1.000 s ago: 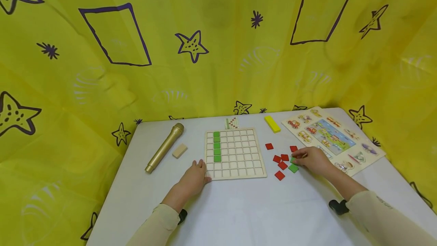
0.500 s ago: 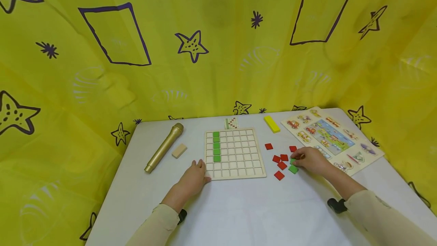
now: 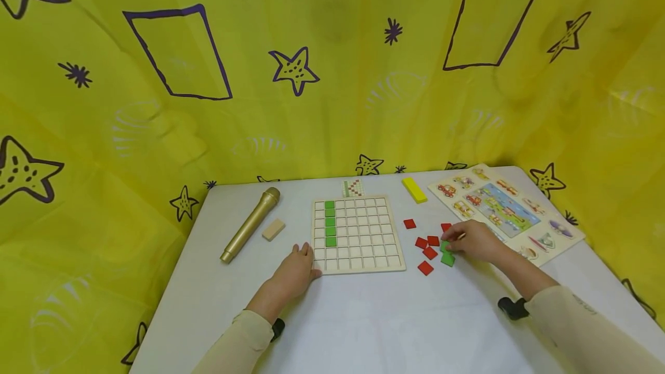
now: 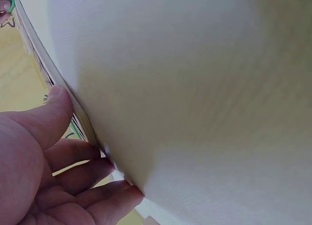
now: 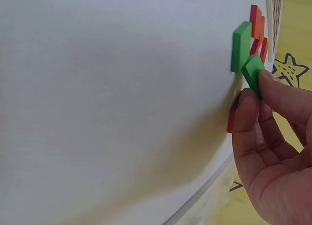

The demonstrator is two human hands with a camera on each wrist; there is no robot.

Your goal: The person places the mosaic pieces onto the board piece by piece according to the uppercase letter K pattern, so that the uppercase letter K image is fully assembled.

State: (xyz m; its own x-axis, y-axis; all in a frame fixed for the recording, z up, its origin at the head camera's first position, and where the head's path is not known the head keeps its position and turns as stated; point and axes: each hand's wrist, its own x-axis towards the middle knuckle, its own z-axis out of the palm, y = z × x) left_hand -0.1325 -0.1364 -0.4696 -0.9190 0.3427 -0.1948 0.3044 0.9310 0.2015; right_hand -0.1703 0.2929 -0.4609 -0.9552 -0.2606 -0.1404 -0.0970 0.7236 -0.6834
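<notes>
In the head view my left hand [image 3: 293, 273] holds the near left corner of a wooden grid board [image 3: 363, 241], with the thumb at its front edge and the fingers along its left side. One column of the board bears several green square tiles [image 3: 330, 221]. To the right, my right hand [image 3: 474, 241] pinches a green tile [image 5: 253, 71] between thumb and index finger, tilted over the table. Another green tile [image 3: 448, 259] lies just below that hand. Several red tiles [image 3: 425, 268] are scattered beside it, one partly hidden by the fingers.
A small pattern card [image 3: 352, 187] lies behind the board, with a yellow block [image 3: 414, 190] to its right. Left of the board are a wooden block [image 3: 273, 229] and a gold microphone [image 3: 249, 227]. A vehicle picture puzzle [image 3: 506, 209] lies at the back right, partly behind my right arm.
My right hand has raised slightly, and more of the pinched green tile shows. The left hand stays at the board's corner.
</notes>
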